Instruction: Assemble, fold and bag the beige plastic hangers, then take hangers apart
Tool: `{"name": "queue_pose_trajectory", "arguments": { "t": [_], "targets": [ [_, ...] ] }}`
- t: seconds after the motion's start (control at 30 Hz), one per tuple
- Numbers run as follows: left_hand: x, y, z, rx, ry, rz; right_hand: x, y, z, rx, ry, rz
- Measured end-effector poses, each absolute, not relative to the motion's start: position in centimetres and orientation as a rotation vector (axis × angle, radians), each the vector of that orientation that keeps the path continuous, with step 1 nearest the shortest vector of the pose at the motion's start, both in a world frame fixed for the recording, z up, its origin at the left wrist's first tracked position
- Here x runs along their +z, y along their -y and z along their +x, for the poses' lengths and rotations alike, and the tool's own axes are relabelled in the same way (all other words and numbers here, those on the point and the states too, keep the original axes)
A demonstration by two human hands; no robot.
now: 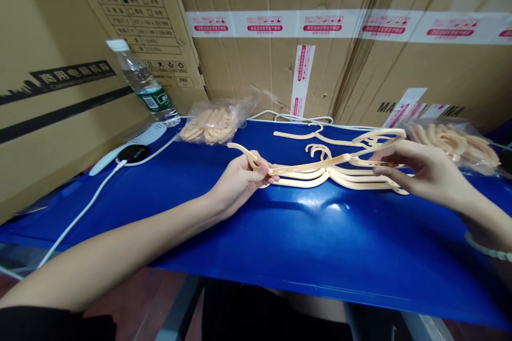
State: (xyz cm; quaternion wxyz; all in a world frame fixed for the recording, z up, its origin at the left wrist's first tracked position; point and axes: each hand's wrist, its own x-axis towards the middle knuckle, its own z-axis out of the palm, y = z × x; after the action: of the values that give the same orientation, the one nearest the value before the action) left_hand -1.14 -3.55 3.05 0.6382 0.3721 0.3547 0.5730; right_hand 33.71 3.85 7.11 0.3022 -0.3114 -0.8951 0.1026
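Note:
My left hand (240, 181) pinches the left end of a thin cream plastic hanger (320, 164) just above the blue table (280, 245). My right hand (424, 170) grips the same hanger near its hooked right end. Under it lie several more cream hangers (352, 178) stacked on the table. One further hanger (316, 135) lies flat behind them, nearer the boxes.
Two clear bags of cream plastic parts sit at the back: one in the middle-left (214, 122), one at the right (456, 143). A water bottle (142, 82) stands at the left by a white cable with a black puck (134, 153). Cardboard boxes (320, 37) wall the back and left.

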Motion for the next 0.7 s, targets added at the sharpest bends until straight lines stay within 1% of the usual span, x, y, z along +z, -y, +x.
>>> {"name": "queue_pose_trajectory", "arguments": {
  "t": [0.3, 0.53, 0.6, 0.7],
  "targets": [
    [2.4, 3.1, -1.3, 1.447, -0.803, 0.91, 7.6, -3.0, 33.3, 0.398, 2.406, -0.862],
    [2.8, 3.1, -1.2, 1.505, -0.826, 0.846, 8.0, -2.5, 33.3, 0.703, 2.262, -1.043],
    [3.0, 3.4, -1.1, 1.486, -0.872, 0.883, 8.3, -2.4, 33.6, 0.799, 2.224, -1.083],
    [3.0, 4.6, -0.5, 1.299, -1.011, 1.179, 8.9, -2.5, 34.3, 0.888, 2.185, -1.106]
  ]
}}
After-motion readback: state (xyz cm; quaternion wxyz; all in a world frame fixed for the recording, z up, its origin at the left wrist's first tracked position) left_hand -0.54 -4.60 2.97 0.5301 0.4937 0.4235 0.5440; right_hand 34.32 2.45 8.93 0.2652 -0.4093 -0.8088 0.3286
